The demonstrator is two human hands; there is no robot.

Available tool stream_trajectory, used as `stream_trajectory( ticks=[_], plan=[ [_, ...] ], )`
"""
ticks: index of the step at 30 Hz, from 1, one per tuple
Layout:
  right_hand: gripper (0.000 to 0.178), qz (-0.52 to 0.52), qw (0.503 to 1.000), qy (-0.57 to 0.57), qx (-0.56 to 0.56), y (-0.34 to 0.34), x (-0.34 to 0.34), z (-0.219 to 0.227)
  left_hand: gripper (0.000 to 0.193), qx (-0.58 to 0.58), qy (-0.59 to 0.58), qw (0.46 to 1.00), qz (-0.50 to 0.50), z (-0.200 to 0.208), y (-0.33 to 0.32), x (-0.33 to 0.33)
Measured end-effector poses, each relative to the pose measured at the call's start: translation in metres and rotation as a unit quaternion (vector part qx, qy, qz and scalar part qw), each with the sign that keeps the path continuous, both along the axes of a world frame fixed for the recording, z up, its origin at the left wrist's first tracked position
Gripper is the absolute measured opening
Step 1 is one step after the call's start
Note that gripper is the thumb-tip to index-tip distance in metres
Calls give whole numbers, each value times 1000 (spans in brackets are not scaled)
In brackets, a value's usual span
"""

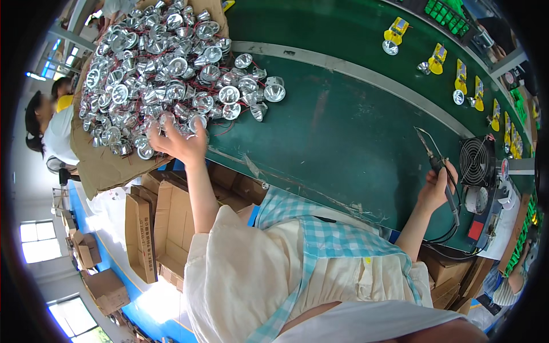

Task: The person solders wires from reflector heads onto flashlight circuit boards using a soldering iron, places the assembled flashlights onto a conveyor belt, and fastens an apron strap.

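Lettering in dark print runs lengthwise along a side flap of the open carton (pixel 172 228) below your left forearm; no other writing is clear enough to make out.

Your right hand (pixel 436 190) is closed around the handle of a soldering iron (pixel 436 166), held above the right part of the green worktable (pixel 331 148). The iron's long axis slants, its thin metal tip pointing away from you and to your left, its cable trailing down toward the table's right end.

Your left hand (pixel 186 147) is spread wide, thumb well apart from the fingers, at the near edge of a heap of silver reflector cups (pixel 177 67) with red wires. You cannot tell whether the fingertips touch a cup. The cups face many ways and are too crowded to count; they lie on a cardboard sheet (pixel 108 171).

One black fan (pixel 474 160) stands just beside your right hand. Beyond the metal rail (pixel 354 68), at least seven yellow pieces (pixel 436 58) sit in a line on the green conveyor belt (pixel 331 28), several paired with a silver cup.
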State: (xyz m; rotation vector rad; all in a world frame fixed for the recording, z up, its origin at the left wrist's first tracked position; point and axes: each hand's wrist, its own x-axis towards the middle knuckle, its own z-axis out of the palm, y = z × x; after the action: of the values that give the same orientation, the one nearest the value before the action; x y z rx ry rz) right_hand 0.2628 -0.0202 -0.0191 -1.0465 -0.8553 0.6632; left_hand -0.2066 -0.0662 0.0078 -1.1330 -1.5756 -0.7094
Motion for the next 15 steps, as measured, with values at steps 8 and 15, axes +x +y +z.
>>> stream_trajectory(
  ticks=[8, 15],
  plan=[
    [17, 13, 1000, 2, 5, 1, -5, 0, 57, -16, -103, 979, 173, 20, 60, -59],
    [17, 6, 1000, 1, -1, 1, -7, 1, 56, -77, -170, 982, 40, 14, 70, -40]
  ],
)
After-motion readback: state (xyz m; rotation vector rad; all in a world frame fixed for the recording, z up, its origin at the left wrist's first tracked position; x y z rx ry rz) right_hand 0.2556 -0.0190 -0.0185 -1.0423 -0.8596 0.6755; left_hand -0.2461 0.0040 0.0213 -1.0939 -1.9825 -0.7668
